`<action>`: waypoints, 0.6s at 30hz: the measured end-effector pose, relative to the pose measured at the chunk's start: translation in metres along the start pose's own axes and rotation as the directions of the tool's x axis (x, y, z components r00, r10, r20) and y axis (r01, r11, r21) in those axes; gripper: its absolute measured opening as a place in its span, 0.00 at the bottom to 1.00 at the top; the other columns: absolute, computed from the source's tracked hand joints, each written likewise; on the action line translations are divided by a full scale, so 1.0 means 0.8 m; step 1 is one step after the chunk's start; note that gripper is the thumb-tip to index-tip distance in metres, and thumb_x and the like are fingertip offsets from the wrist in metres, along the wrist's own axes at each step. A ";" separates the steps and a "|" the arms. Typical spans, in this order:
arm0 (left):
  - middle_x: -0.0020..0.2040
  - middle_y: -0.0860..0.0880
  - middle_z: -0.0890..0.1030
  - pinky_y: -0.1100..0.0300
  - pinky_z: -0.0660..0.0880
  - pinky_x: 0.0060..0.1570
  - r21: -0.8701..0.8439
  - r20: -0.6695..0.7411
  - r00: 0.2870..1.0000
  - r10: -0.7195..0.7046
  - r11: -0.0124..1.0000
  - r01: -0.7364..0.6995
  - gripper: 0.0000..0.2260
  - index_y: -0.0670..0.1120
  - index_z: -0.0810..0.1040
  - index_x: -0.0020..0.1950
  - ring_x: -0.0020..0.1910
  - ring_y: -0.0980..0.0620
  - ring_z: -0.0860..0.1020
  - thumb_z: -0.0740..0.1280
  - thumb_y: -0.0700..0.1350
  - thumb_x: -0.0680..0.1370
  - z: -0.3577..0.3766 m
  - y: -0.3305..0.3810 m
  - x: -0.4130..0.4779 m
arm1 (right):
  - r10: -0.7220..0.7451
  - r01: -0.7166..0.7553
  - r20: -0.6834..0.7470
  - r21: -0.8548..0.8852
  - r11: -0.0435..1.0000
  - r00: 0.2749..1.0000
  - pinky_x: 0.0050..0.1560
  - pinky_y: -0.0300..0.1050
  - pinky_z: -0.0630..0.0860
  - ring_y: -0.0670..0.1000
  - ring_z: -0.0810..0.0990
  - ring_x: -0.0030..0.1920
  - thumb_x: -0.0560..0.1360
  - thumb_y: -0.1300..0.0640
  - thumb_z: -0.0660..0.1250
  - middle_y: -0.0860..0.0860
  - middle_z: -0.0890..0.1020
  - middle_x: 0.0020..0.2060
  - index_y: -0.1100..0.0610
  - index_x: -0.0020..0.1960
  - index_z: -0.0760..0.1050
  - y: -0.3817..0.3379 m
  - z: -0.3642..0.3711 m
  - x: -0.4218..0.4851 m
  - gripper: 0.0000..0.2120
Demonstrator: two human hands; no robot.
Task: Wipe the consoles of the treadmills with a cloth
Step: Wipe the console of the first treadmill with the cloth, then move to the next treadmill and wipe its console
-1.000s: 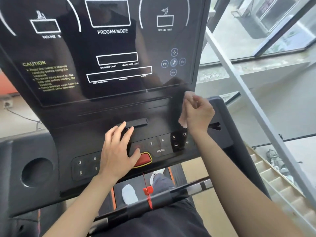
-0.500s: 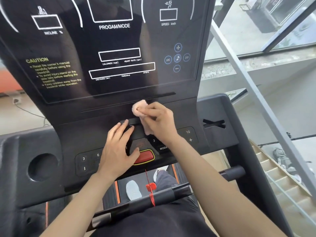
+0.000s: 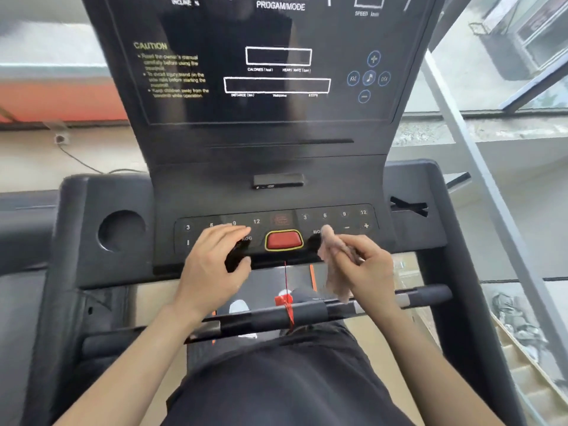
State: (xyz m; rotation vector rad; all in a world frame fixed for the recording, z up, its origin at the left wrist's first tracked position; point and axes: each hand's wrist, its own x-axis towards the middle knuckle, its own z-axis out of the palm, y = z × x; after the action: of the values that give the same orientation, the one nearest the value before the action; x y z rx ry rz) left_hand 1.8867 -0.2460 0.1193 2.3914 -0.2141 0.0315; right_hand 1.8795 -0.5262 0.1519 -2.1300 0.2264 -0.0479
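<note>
The right hand (image 3: 364, 265) pinches a pink cloth (image 3: 336, 272) at the lower edge of the console (image 3: 276, 167), right of the red stop button (image 3: 284, 240); the left hand (image 3: 215, 265) rests released, fingers spread, on the left keypad (image 3: 212, 232). Bunch the hanging cloth into a flat pad. Wipe the key row in overlapping passes with light pressure, steering clear of the stop button.

Head view, close above console (image 3: 276, 195).
</note>
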 end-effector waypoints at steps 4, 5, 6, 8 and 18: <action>0.57 0.51 0.85 0.66 0.69 0.65 -0.017 -0.036 0.996 -0.079 0.997 0.079 0.19 0.46 0.84 0.62 0.59 0.51 0.79 0.65 0.50 0.74 0.010 0.013 -0.043 | 0.025 -0.025 -0.008 -0.017 1.000 1.000 0.44 0.46 0.76 0.46 0.81 0.41 0.77 0.59 0.74 0.48 0.84 0.40 0.51 0.48 0.85 0.014 -0.006 -0.008 0.04; 0.56 0.52 0.85 0.64 0.71 0.63 -0.018 -0.037 0.993 -0.113 0.993 0.113 0.18 0.47 0.85 0.61 0.57 0.51 0.80 0.65 0.50 0.75 0.014 0.018 -0.056 | 0.006 -0.005 0.017 -0.029 1.000 1.000 0.44 0.47 0.76 0.48 0.81 0.41 0.77 0.58 0.73 0.50 0.84 0.40 0.51 0.48 0.85 0.018 -0.007 -0.007 0.03; 0.55 0.52 0.86 0.63 0.72 0.62 -0.011 -0.038 0.988 -0.149 0.989 0.148 0.17 0.48 0.85 0.60 0.56 0.52 0.81 0.65 0.50 0.75 0.017 0.023 -0.070 | -0.022 0.024 0.047 -0.044 0.999 0.999 0.44 0.47 0.76 0.51 0.81 0.41 0.77 0.58 0.73 0.52 0.84 0.39 0.52 0.48 0.85 0.020 -0.006 -0.005 0.03; 0.52 0.53 0.86 0.56 0.77 0.58 -0.004 -0.044 0.972 -0.230 0.973 0.231 0.16 0.49 0.86 0.58 0.53 0.52 0.82 0.65 0.51 0.75 0.026 0.035 -0.102 | -0.057 0.062 0.088 -0.066 0.996 0.995 0.44 0.46 0.75 0.53 0.79 0.41 0.78 0.56 0.73 0.53 0.82 0.37 0.53 0.45 0.84 0.024 -0.002 0.001 0.03; 0.53 0.61 0.85 0.59 0.77 0.60 -0.279 -0.320 0.683 -0.657 0.754 0.594 0.14 0.54 0.86 0.57 0.55 0.61 0.82 0.68 0.53 0.74 0.043 0.109 -0.250 | -0.420 0.510 0.321 -0.294 0.808 0.849 0.55 0.53 0.77 0.58 0.75 0.61 0.82 0.53 0.61 0.52 0.81 0.54 0.56 0.57 0.80 0.011 0.133 0.033 0.11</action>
State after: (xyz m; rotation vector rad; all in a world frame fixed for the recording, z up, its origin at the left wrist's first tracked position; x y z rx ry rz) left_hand 1.6744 -0.3033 0.1359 2.1207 0.7868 0.1750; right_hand 1.9176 -0.4471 0.0855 -2.4967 -0.4847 -0.0358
